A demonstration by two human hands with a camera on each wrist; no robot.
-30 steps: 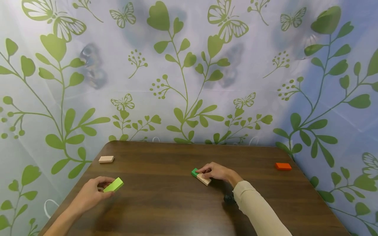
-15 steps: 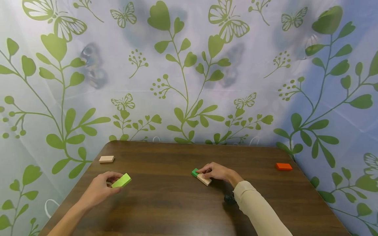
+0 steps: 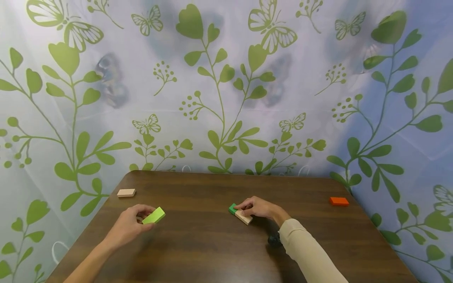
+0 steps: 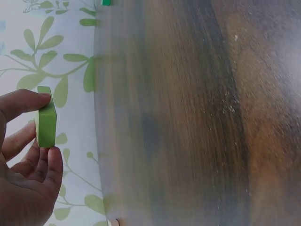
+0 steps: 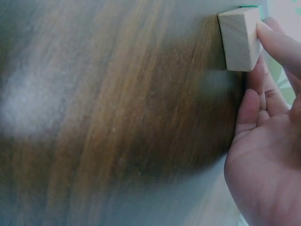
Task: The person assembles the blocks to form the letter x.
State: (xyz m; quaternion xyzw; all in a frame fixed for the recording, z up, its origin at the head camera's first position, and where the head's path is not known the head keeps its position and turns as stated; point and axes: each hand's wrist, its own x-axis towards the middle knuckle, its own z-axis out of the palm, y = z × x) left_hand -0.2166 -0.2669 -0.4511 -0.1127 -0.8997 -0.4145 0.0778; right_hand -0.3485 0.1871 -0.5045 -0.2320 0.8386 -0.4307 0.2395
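Head, lime block: here it comes, the lime-green rectangular block, apparently painted wood [image 3: 153,215], shifting rightward and inward over the dark wood-grain worktop [image 3: 198,255], raised above its shadow.
Head, left hand: the left hand [image 3: 127,225] travels with it, thumb and fingers gripping it.
Head, right hand: no travel here; the right hand [image 3: 260,207] pinches the pale bare-wood rectangular block [image 3: 244,218], end to end with a green rectangular block [image 3: 232,208].
Head, meaning: the gap to that pair is narrowing, though the hands remain well apart.
Head, edges: an orange rectangular block [image 3: 339,201] waits far right, a second pale rectangular block [image 3: 126,193] far left, both holding their places.
Left wrist, grip: the lime block sits tilted between the digits, fingertips underneath.
Right wrist, grip: the pale block's end faces us, a digit pressed against its side; a green sliver peeks behind.
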